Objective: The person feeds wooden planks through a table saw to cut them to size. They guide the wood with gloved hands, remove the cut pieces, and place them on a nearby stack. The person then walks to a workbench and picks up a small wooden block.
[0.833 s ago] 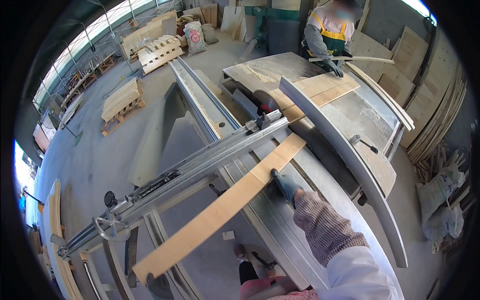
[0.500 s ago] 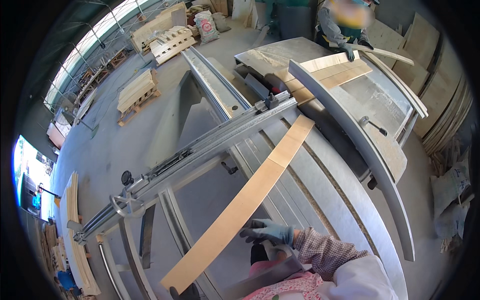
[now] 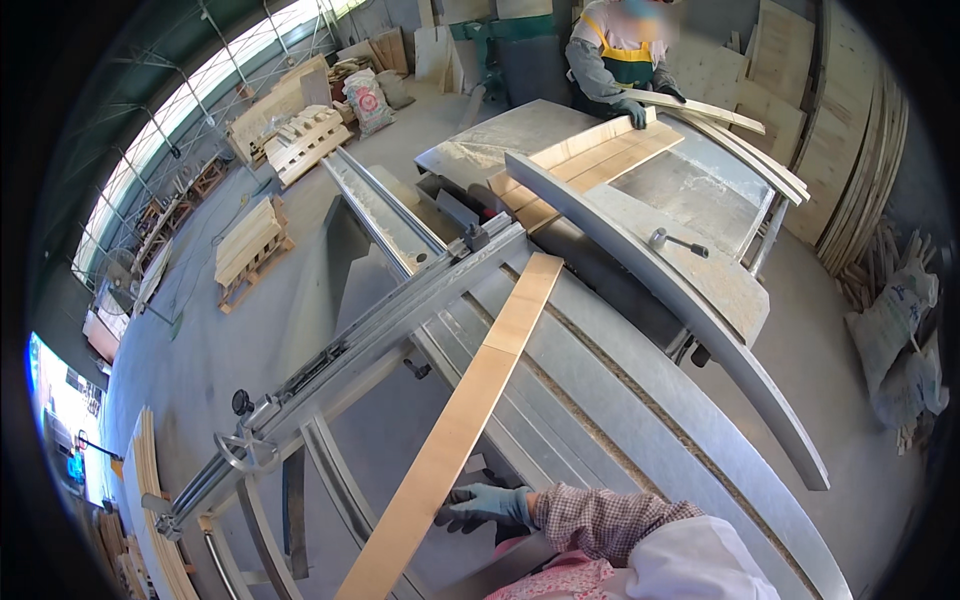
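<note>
A long, narrow pale wooden board (image 3: 445, 435) lies slantwise across the metal sliding table (image 3: 610, 400) of a saw, with a seam across its upper part. My right hand (image 3: 488, 506), in a grey-blue glove, is beside the board's right edge near its lower part. Its fingers stretch toward that edge, partly bent and apart; whether the tips touch the wood is hard to tell. The board's near end runs out of the picture at the bottom. My left hand is out of view.
A curved-looking grey fence (image 3: 680, 320) crosses the machine on the right. Beyond it, a co-worker's gloved hand (image 3: 632, 112) rests at boards (image 3: 610, 165) on the far table. The open table frame (image 3: 330, 480) lies left. A pallet of boards (image 3: 250, 245) stands on the floor.
The view has turned, shifting the machine leftward in the picture. My right hand has come closer to the board's edge. My left glove, earlier at the board's near end, has gone out of view.
</note>
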A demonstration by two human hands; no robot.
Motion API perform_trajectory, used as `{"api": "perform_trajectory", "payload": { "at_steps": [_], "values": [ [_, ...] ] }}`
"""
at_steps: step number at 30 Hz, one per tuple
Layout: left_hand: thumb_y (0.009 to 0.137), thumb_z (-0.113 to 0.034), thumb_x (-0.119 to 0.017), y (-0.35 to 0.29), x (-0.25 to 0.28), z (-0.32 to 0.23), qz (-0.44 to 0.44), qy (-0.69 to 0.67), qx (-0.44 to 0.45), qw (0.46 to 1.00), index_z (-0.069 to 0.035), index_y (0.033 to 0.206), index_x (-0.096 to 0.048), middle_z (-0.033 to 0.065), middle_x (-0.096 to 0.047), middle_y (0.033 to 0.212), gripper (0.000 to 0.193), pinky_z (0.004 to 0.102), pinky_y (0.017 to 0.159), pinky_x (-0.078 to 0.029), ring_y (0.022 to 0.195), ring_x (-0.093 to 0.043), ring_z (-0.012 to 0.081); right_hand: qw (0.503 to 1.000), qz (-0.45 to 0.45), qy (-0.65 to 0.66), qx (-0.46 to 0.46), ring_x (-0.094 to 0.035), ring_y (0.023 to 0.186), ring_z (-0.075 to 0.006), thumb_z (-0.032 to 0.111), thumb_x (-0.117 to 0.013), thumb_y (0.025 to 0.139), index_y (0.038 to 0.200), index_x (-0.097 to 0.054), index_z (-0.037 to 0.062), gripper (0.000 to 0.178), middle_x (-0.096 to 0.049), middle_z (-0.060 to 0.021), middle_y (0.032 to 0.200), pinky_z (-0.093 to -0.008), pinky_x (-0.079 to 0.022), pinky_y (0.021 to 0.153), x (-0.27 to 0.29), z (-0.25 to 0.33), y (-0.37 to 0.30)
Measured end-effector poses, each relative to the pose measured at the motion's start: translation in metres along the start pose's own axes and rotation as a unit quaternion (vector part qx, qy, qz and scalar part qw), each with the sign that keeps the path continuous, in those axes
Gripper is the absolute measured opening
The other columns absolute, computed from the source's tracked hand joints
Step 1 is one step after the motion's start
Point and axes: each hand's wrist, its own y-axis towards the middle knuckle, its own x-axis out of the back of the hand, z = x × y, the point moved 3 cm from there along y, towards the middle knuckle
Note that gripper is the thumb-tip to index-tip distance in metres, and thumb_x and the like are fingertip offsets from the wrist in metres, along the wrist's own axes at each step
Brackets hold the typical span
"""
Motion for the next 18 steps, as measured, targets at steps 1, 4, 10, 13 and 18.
{"api": "perform_trajectory", "payload": {
  "at_steps": [1,4,10,13,18],
  "values": [
    [0.081,-0.064,-0.045,0.001,0.003,0.001,0.012,-0.010,0.021,1.000,-0.013,0.123,-0.047,0.0090,-0.064,0.098,0.065,0.0412,0.072,-0.050,0.085,-0.061,0.0287,1.000,0.010,-0.007,-0.010,-0.060,0.091,-0.0123,0.038,-0.059,0.085,0.118,-0.053,0.0103,0.044,-0.060,-0.0024,0.110,-0.0268,-0.049,0.073,-0.002,-0.003,-0.001],
    [0.082,-0.063,-0.045,0.002,0.019,0.006,0.033,-0.040,0.071,0.996,-0.012,0.122,-0.047,0.0090,-0.064,0.094,0.064,0.0395,0.066,-0.051,0.080,-0.062,0.0279,0.999,0.023,-0.034,-0.020,-0.060,0.090,-0.0126,0.037,-0.059,0.085,0.118,-0.054,0.0087,0.043,-0.060,-0.0037,0.109,-0.0265,-0.050,0.073,-0.015,0.001,-0.004],
    [0.085,-0.059,-0.044,0.001,0.020,0.008,0.020,0.071,0.035,0.997,-0.011,0.114,-0.052,0.0077,-0.063,0.081,0.056,0.0356,0.051,-0.049,0.064,-0.060,0.0246,0.999,-0.013,-0.029,0.007,-0.062,0.090,-0.0139,0.034,-0.062,0.084,0.113,-0.058,0.0039,0.042,-0.063,-0.0056,0.106,-0.0283,-0.052,0.073,-0.020,-0.005,0.005],
    [0.087,-0.052,-0.045,0.008,0.029,0.004,0.087,0.110,0.006,0.990,-0.009,0.109,-0.054,0.0091,-0.063,0.083,0.050,0.0380,0.062,-0.050,0.069,-0.060,0.0252,0.998,-0.021,-0.050,0.013,-0.062,0.089,-0.0136,0.034,-0.062,0.084,0.109,-0.061,0.0041,0.038,-0.064,-0.0058,0.101,-0.0275,-0.053,0.072,-0.022,-0.009,0.006],
    [0.090,-0.052,-0.041,0.040,0.077,0.024,0.151,0.068,0.047,0.985,-0.004,0.118,-0.050,0.0099,-0.062,0.099,0.056,0.0351,0.071,-0.050,0.082,-0.060,0.0223,0.992,-0.003,-0.102,0.069,-0.061,0.081,-0.0101,0.028,-0.063,0.083,0.102,-0.065,0.0036,0.031,-0.066,-0.0038,0.091,-0.0245,-0.051,0.069,-0.021,-0.012,-0.015]
  ]
}}
